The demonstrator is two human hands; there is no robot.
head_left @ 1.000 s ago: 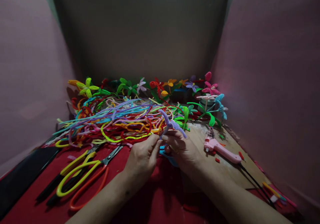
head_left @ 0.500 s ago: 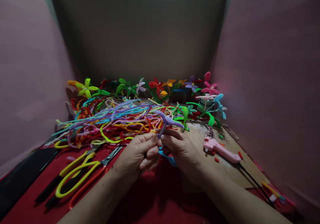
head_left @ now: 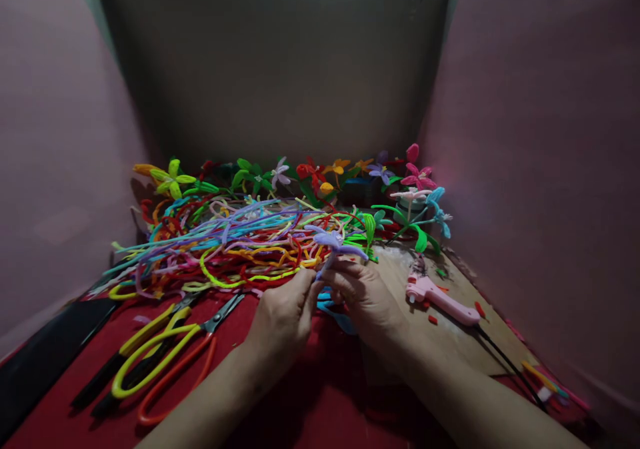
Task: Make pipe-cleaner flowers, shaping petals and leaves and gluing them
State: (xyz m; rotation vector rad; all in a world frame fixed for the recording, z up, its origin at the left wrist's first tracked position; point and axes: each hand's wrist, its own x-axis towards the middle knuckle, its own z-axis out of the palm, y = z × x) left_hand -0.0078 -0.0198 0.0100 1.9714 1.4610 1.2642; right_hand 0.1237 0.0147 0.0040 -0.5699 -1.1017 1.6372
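A purple pipe-cleaner flower point(head_left: 334, 241) with spread petals is held upright near the middle of the view. My left hand point(head_left: 290, 305) pinches the lower end of its stem, fingers closed. Close against it, my right hand point(head_left: 363, 295) is also closed on the stem just under the petals. The two hands' fingertips meet around the stem and partly hide it. Below the fingers, a blue looped piece point(head_left: 340, 317) lies partly covered by my right hand.
A heap of coloured pipe cleaners point(head_left: 240, 235) lies behind my hands. Scissors point(head_left: 155, 355) and yellow-handled cutters point(head_left: 145, 332) are at left. A pink glue gun point(head_left: 447, 302) rests on a board point(head_left: 487, 339) at right. Finished flowers point(head_left: 173, 179) line the back.
My left hand has turned, its fingers now more upright and tucked behind the stem. The purple flower has tilted slightly, showing more petals. My right hand has shifted slightly.
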